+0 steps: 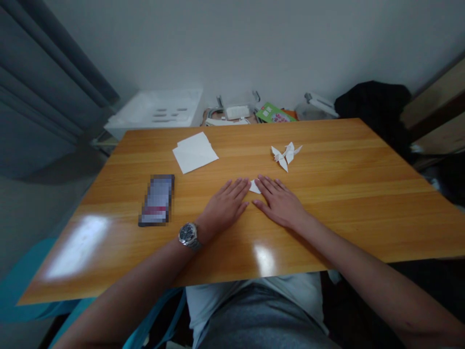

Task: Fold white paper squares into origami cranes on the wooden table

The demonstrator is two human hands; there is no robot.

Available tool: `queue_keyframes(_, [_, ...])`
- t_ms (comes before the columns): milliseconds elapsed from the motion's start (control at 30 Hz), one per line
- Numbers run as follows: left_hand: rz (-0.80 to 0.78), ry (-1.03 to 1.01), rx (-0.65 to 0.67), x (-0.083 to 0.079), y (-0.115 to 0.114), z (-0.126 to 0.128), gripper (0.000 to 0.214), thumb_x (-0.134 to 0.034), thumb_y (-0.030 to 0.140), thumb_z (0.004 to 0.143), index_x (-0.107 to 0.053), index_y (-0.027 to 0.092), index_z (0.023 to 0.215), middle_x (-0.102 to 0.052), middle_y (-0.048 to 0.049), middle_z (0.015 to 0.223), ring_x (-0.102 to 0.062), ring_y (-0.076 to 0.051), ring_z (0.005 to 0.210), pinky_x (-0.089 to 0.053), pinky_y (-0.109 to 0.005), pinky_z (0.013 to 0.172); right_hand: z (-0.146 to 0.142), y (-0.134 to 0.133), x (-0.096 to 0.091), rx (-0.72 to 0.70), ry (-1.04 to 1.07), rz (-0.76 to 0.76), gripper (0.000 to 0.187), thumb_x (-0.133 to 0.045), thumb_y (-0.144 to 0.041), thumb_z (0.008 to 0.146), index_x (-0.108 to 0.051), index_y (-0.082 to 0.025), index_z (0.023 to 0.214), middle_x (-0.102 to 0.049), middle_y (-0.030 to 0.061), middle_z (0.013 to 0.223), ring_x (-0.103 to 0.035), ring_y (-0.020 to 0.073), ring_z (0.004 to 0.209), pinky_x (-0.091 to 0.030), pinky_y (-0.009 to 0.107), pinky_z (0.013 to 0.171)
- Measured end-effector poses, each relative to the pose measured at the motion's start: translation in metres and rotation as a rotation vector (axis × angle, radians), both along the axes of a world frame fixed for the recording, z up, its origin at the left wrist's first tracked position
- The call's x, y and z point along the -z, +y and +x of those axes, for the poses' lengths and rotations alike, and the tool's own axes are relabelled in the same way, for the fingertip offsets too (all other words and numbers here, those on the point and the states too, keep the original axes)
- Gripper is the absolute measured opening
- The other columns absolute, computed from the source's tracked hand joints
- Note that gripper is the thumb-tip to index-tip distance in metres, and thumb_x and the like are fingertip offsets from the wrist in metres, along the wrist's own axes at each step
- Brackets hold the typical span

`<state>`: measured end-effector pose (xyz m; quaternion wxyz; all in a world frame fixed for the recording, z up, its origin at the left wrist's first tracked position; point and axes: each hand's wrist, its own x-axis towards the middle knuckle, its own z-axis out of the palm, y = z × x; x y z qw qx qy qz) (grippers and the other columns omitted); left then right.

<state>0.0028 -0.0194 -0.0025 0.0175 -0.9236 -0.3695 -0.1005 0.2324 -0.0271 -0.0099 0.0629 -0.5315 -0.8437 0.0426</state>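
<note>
A small piece of folded white paper (255, 187) lies on the wooden table (345, 194), mostly covered by my fingers. My left hand (229, 201) rests flat with its fingers stretched over the paper's left side. From the right, my right hand (279, 199) lies flat too, fingertips on the paper's other side and thumb out toward the left. Only the middle of the paper shows between the hands, so its full shape is hidden. Beyond my right hand sit folded white paper cranes (286, 155), close together.
White paper sheets (195, 152) overlap at the back left. A phone (158, 200) with a blurred-out screen lies left of my hands. Past the far edge stand a white plastic bin (156, 109) and a green booklet (274, 114). A blue chair (25, 286) is at the left.
</note>
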Motion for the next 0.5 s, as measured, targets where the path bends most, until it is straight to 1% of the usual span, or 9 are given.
queue_keyframes(33, [-0.004,-0.001,0.026,-0.001,-0.001,0.004,0.056,-0.031,0.035,0.108,-0.034,0.009,0.158,-0.034,-0.0122,0.165,-0.029,-0.022,0.155,-0.022,-0.042,0.13,0.0,0.0,0.001,0.004,0.001,0.002,0.074,-0.03,-0.059,0.104,-0.033,-0.011,0.16,-0.029,0.0137,0.167,-0.029,0.0263,0.155,-0.021,0.046,0.128])
queue_keyframes(100, [-0.028,0.009,0.023,-0.001,-0.003,0.012,0.057,-0.029,0.034,0.109,-0.033,0.007,0.158,-0.036,-0.0128,0.164,-0.032,-0.022,0.153,-0.024,-0.04,0.129,0.0,0.0,0.003,0.007,0.01,0.007,0.075,-0.031,-0.06,0.104,-0.033,-0.011,0.161,-0.029,0.0142,0.167,-0.029,0.0266,0.155,-0.02,0.046,0.128])
queue_keyframes(200, [-0.026,0.022,0.008,0.003,-0.004,0.016,0.056,-0.026,0.036,0.109,-0.035,0.007,0.157,-0.038,-0.0131,0.163,-0.034,-0.023,0.153,-0.025,-0.043,0.128,-0.001,0.001,0.006,0.009,0.03,0.014,0.077,-0.03,-0.061,0.103,-0.031,-0.01,0.161,-0.027,0.0146,0.168,-0.027,0.0264,0.156,-0.019,0.046,0.128])
queue_keyframes(333, [-0.001,0.008,-0.002,0.007,-0.003,0.011,0.055,-0.027,0.035,0.109,-0.036,0.01,0.158,-0.038,-0.0131,0.163,-0.033,-0.023,0.153,-0.023,-0.047,0.128,-0.002,0.001,0.006,0.012,0.037,-0.003,0.078,-0.028,-0.062,0.103,-0.028,-0.01,0.162,-0.026,0.0149,0.168,-0.026,0.0261,0.156,-0.019,0.048,0.128])
queue_keyframes(500, [-0.02,-0.008,-0.067,0.005,-0.002,0.001,0.054,-0.029,0.034,0.108,-0.04,0.01,0.156,-0.039,-0.0139,0.162,-0.037,-0.025,0.151,-0.025,-0.049,0.127,-0.004,0.0,0.002,0.023,0.039,-0.028,0.08,-0.027,-0.063,0.103,-0.026,-0.009,0.162,-0.025,0.0151,0.168,-0.024,0.0258,0.157,-0.018,0.048,0.128])
